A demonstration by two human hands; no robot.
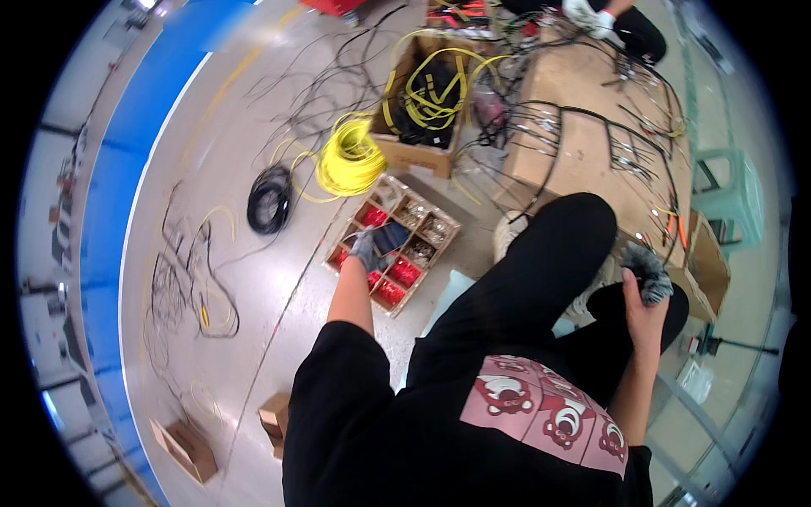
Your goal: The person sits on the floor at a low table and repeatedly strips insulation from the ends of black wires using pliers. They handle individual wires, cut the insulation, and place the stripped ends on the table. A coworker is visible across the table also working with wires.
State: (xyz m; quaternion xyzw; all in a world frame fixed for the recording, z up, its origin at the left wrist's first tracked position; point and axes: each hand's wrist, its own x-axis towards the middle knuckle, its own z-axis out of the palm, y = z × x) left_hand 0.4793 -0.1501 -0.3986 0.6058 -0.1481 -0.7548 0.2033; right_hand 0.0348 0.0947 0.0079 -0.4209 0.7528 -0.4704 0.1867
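Observation:
My left hand point(363, 252), in a grey glove, reaches over a wooden box point(411, 291) divided into several compartments. Its fingers are closed at the edge of a dark blue, flat rectangular thing point(390, 238), which lies across some of the compartments. Small red parts point(404, 271) fill some compartments near this hand; small metallic parts point(411, 211) are in others. Over by my right knee is my right hand point(645, 280), with mottled dark grey glove material around its curled fingers and bare skin at the thumb and wrist. Whatever lies inside those fingers is hidden.
A yellow cable coil point(351, 160) and a black cable coil point(270, 199) lie on the floor. Beyond them stands a cardboard box point(414, 158) of cables. A wooden board point(583, 80) carries a black wire harness. Another person's gloved hand point(591, 19) is at its far end, a green stool point(731, 198) right.

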